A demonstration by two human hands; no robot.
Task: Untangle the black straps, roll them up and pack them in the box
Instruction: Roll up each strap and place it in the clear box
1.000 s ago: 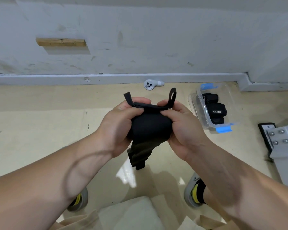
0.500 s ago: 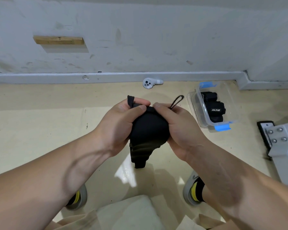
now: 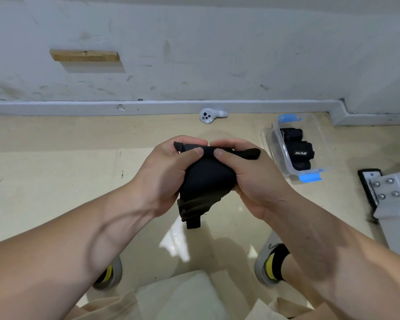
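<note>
The black strap [image 3: 208,179] is held in mid-air above the floor [image 3: 56,181], bunched into a rounded wad between both hands. The left hand [image 3: 169,172] is curled round its left side and the right hand [image 3: 252,179] is clamped on its right side, the two almost touching along the top edge. A loop end [image 3: 249,153] is seen poking out past the right hand, and a loose tail [image 3: 192,213] hangs below the wad. The box [image 3: 323,144], of clear plastic with blue clips, lies open on the floor to the right, well apart from the hands, with rolled straps [image 3: 300,153] already inside. The step in hand is judged to be the rolling of this strap, with packing not yet begun. For a tidy roll, tension should be kept even on both sides so that the layers are not allowed to skew. The hanging tail is best drawn in and wound flat rather than left bunched. The loop end should be tucked or fastened last, so that the roll is not sprung open when one hand is freed. The wad should be squeezed compact enough to be fitted beside the rolls in the box.
</note>
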